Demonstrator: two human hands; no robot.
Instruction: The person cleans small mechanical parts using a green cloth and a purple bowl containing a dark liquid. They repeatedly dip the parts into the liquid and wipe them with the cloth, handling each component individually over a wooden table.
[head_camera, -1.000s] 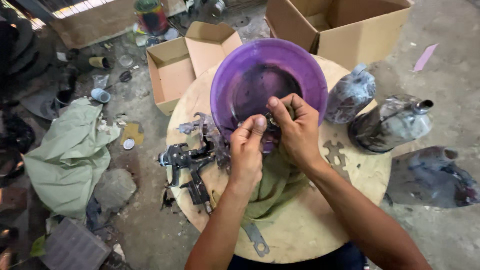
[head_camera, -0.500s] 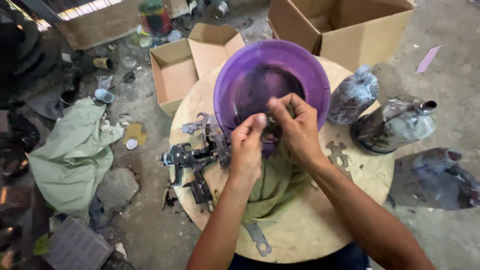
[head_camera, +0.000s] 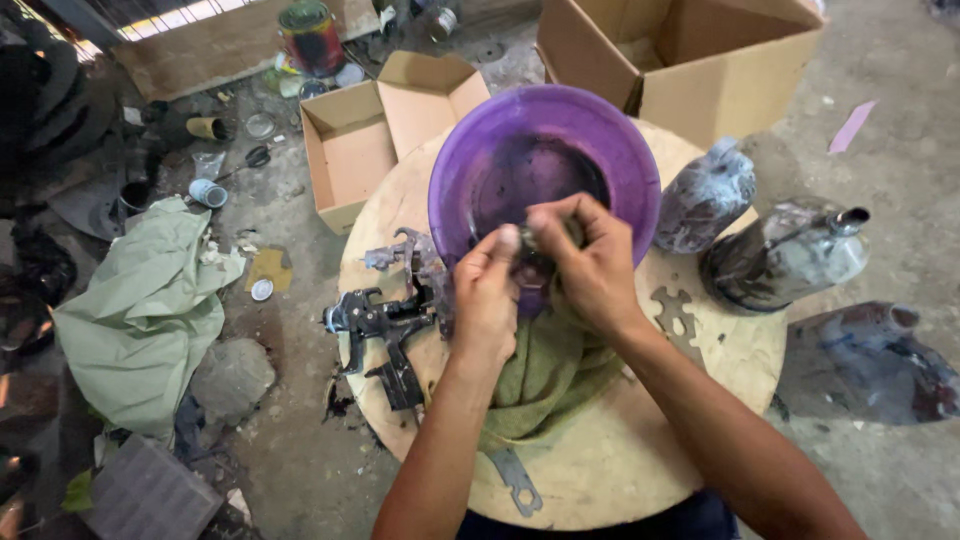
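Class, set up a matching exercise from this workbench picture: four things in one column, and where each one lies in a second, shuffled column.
Things:
1. purple bowl
2. green cloth
3. black spray gun body
4. flat metal wrench

Places:
A. at the near edge of the round table
B. left of the left hand
C. beyond both hands
D. under the wrists

Pairs: 1-C, 2-D, 3-B, 4-A
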